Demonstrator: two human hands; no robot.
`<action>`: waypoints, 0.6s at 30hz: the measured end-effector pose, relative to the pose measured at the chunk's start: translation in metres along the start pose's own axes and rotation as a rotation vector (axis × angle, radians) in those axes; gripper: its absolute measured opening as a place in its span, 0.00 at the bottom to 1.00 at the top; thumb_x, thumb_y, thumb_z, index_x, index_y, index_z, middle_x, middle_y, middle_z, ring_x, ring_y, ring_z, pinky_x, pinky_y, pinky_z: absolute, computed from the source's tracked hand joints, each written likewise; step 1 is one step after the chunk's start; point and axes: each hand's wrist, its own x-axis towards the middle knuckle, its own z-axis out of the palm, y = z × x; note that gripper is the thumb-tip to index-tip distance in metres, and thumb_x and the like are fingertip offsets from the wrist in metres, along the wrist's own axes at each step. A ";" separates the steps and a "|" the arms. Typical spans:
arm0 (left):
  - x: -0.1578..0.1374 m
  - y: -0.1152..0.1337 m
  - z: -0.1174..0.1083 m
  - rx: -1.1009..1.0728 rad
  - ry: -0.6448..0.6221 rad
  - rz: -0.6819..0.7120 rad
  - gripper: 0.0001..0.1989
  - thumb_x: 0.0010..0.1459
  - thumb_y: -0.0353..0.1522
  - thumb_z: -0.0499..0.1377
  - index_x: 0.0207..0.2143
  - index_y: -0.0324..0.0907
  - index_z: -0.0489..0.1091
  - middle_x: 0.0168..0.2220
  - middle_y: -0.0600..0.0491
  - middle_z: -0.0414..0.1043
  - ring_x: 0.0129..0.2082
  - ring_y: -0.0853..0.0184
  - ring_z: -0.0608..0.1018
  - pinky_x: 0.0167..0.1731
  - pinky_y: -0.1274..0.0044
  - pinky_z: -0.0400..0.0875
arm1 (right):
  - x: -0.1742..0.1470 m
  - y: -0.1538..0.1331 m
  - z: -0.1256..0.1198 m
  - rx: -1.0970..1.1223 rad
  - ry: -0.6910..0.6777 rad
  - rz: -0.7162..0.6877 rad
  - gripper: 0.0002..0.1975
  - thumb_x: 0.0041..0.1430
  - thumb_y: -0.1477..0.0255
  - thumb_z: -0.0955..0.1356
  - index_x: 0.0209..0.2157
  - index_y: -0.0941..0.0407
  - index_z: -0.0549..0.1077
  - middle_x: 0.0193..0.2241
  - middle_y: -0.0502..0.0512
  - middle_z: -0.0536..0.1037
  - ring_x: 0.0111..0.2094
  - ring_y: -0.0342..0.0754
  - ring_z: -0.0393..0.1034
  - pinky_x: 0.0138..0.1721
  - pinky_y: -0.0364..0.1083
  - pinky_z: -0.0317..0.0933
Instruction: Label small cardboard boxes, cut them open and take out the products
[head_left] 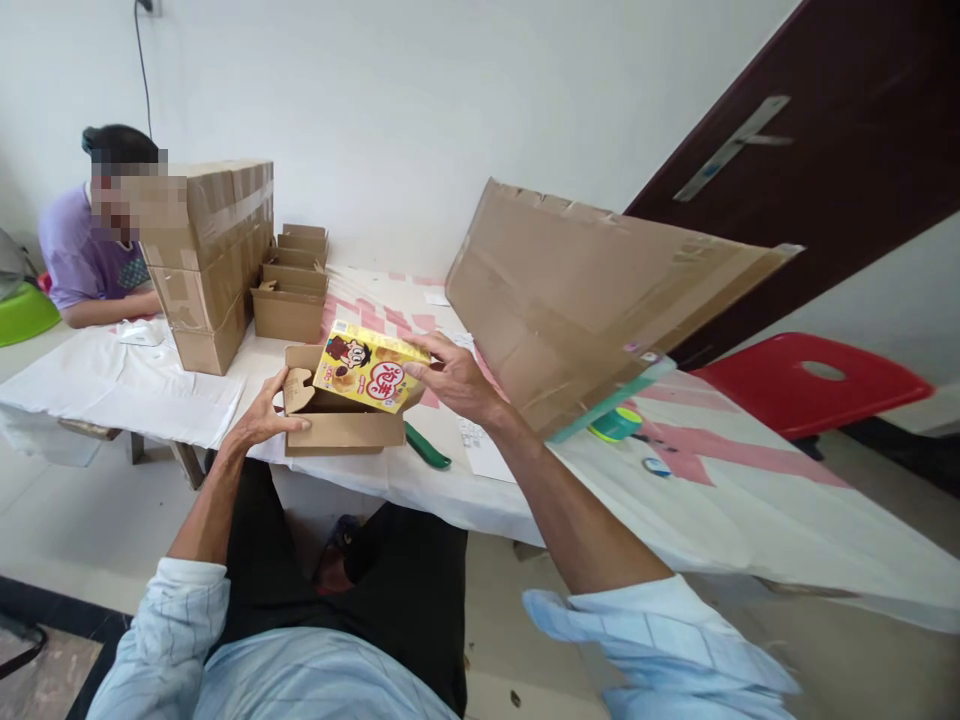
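- Yellow printed carton (366,375), flat-sided, tilted over the cardboard box (345,432); your right hand (454,377) grips its right end.
- Brown and oblong, that box stands open-topped; your left hand (262,414) grips its left end.
- Smooth, curved green object (427,447) just beside it.

The white-sheeted table (735,530) bears taped cartons (217,240), open boxes (345,434), a cardboard panel (585,290) — and, near its edge, a green object (427,447).

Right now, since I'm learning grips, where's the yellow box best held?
Grip the yellow box probably at its right end, from the right, as the right hand does: the slim box slants over the open carton, whose left end the left hand holds, leaving the right freer.
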 end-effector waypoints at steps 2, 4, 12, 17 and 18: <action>0.013 -0.001 -0.001 0.019 0.011 -0.009 0.67 0.44 0.52 0.79 0.79 0.45 0.52 0.77 0.35 0.52 0.75 0.35 0.61 0.65 0.50 0.72 | 0.003 -0.002 -0.004 0.060 0.090 0.010 0.30 0.61 0.46 0.76 0.56 0.51 0.83 0.53 0.60 0.81 0.53 0.57 0.77 0.51 0.55 0.76; 0.021 0.002 -0.002 0.060 0.027 -0.004 0.65 0.44 0.54 0.79 0.78 0.45 0.56 0.77 0.35 0.53 0.75 0.34 0.61 0.65 0.49 0.72 | 0.006 -0.005 -0.006 0.129 0.140 0.027 0.33 0.57 0.44 0.77 0.55 0.52 0.83 0.52 0.60 0.82 0.51 0.57 0.78 0.52 0.56 0.77; 0.004 0.062 -0.012 0.075 0.239 0.149 0.39 0.59 0.56 0.68 0.68 0.51 0.72 0.69 0.41 0.70 0.67 0.43 0.74 0.55 0.58 0.78 | 0.007 -0.028 0.000 0.324 0.033 0.116 0.31 0.52 0.47 0.80 0.51 0.53 0.83 0.43 0.55 0.85 0.42 0.55 0.80 0.44 0.55 0.78; -0.001 0.121 -0.008 0.056 -0.002 0.186 0.40 0.56 0.54 0.74 0.66 0.48 0.75 0.62 0.45 0.79 0.57 0.46 0.82 0.50 0.64 0.81 | 0.019 -0.053 0.013 0.405 -0.075 0.116 0.37 0.49 0.47 0.82 0.55 0.53 0.82 0.40 0.54 0.85 0.40 0.54 0.80 0.42 0.54 0.78; -0.002 0.128 -0.006 0.033 -0.024 0.184 0.40 0.55 0.53 0.75 0.66 0.47 0.75 0.61 0.45 0.79 0.56 0.47 0.82 0.50 0.64 0.81 | 0.022 -0.058 0.015 0.413 -0.078 0.102 0.37 0.49 0.46 0.82 0.55 0.54 0.82 0.41 0.55 0.85 0.40 0.54 0.80 0.43 0.54 0.78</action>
